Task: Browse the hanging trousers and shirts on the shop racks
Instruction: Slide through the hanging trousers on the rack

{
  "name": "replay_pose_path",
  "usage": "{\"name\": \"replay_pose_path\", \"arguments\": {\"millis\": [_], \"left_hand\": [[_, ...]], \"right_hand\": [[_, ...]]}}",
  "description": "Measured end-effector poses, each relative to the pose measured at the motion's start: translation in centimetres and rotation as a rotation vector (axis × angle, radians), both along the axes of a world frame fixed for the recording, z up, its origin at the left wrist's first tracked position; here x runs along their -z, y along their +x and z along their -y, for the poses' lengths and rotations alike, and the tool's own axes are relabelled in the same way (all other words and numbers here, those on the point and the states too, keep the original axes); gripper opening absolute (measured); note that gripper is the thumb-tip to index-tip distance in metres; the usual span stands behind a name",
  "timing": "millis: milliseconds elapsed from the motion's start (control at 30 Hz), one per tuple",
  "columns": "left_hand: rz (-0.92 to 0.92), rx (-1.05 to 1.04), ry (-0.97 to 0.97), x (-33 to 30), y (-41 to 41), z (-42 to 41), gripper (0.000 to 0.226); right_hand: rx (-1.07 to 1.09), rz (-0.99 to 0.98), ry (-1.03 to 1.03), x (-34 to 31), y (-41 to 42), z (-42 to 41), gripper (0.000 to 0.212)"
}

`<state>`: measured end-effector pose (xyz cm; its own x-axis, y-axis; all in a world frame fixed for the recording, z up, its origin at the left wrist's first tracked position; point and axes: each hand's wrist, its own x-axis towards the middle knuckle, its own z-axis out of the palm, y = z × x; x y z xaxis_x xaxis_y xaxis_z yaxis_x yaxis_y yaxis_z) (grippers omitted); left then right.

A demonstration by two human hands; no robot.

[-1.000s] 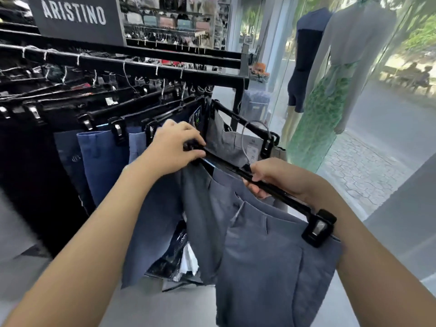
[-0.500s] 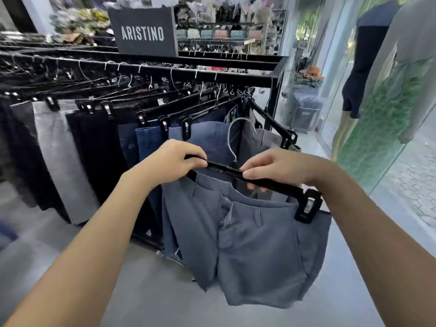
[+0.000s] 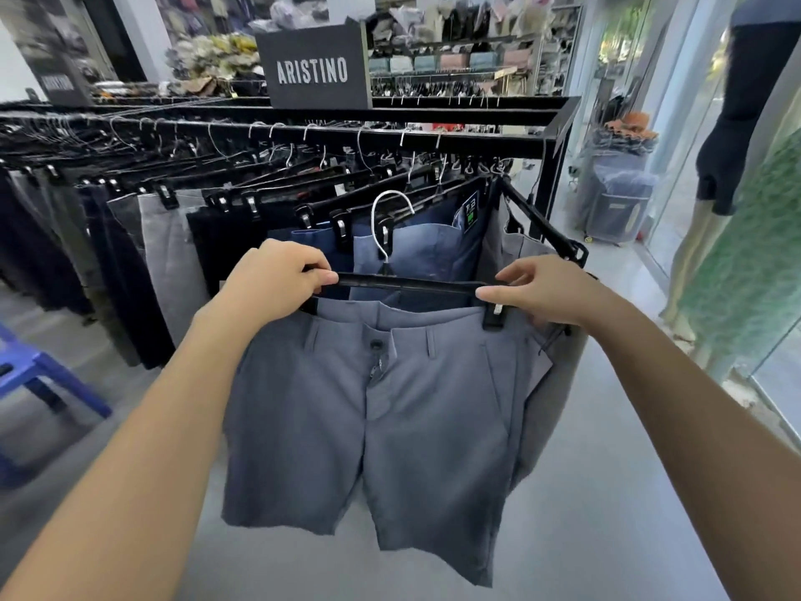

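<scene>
clothing shop — rack (image 3: 433,143) of hung trousers (image 3: 164,253) | ARISTINO sign (image 3: 312,71)

A pair of shorts (image 3: 381,431) hung from a clip hanger (image 3: 407,285) held near the camera, the left hand (image 3: 277,281) at its left end, the right hand (image 3: 542,288) at its right. Behind it stood the rack (image 3: 498,146) of hanging trousers (image 3: 143,253), a sign (image 3: 313,68) on top. A mannequin (image 3: 750,101) stood far right; a stool (image 3: 30,375) sat at left.
</scene>
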<state>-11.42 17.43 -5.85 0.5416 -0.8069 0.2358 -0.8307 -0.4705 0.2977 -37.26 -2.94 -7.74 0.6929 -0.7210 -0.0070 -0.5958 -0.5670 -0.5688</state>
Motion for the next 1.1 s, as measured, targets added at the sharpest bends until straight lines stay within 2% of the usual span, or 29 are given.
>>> {"name": "replay_pose_path", "arguments": {"millis": [67,167,300,367,400,500,567,633,733,800,867,967,1033,1100], "left_hand": [[0.106,-0.065,-0.011,-0.3,0.0,0.3,0.019],[0.229,-0.154,-0.059,-0.2,-0.6,1.3,0.027],[0.173,-0.239,-0.054,-0.2,-1.3,3.0,0.028],[0.133,-0.254,-0.05,-0.1,-1.1,3.5,0.028],[0.117,-0.254,-0.046,-0.1,-1.0,3.7,0.028],[0.069,-0.226,-0.046,-0.8,-1.2,5.1,0.028],[0.027,-0.189,-0.062,-1.6,-1.6,6.5,0.029],[0.009,-0.158,-0.076,-2.4,-2.0,8.1,0.028],[0.03,-0.117,-0.096,-3.7,-2.6,10.9,0.027],[0.07,-0.107,-0.08,-4.5,-3.0,12.9,0.026],[0.095,-0.093,-0.066,-5.0,-3.3,14.7,0.026],[0.125,-0.069,-0.061,-5.0,-3.9,16.9,0.022],[0.135,-0.066,-0.074,-4.9,-4.2,18.1,0.015],[0.123,-0.052,-0.076,-4.7,-4.5,18.9,0.021]], "right_hand": [[0.053,0.006,-0.008,0.3,0.3,0.0,0.067],[0.102,0.086,0.008,0.4,0.9,-0.1,0.054],[0.161,0.493,0.137,-0.2,1.7,-0.5,0.019],[0.214,0.636,0.067,-1.2,1.7,-0.3,0.014],[0.242,0.646,-0.009,-1.8,1.7,-0.2,0.013],[0.298,0.509,-0.241,-3.1,1.8,0.9,0.017],[0.311,0.428,-0.291,-3.5,2.2,1.6,0.017],[0.32,0.425,-0.31,-3.7,2.7,2.0,0.018],[0.399,0.415,-0.447,-4.2,3.0,2.3,0.02],[0.463,0.288,-0.538,-4.4,2.9,2.9,0.022],[0.454,0.2,-0.425,-4.9,3.0,3.3,0.024],[0.346,0.193,-0.174,-5.2,3.6,3.1,0.022],[0.334,0.228,-0.12,-5.0,4.2,3.2,0.02],[0.35,0.268,-0.095,-4.6,4.8,3.6,0.021]]}}
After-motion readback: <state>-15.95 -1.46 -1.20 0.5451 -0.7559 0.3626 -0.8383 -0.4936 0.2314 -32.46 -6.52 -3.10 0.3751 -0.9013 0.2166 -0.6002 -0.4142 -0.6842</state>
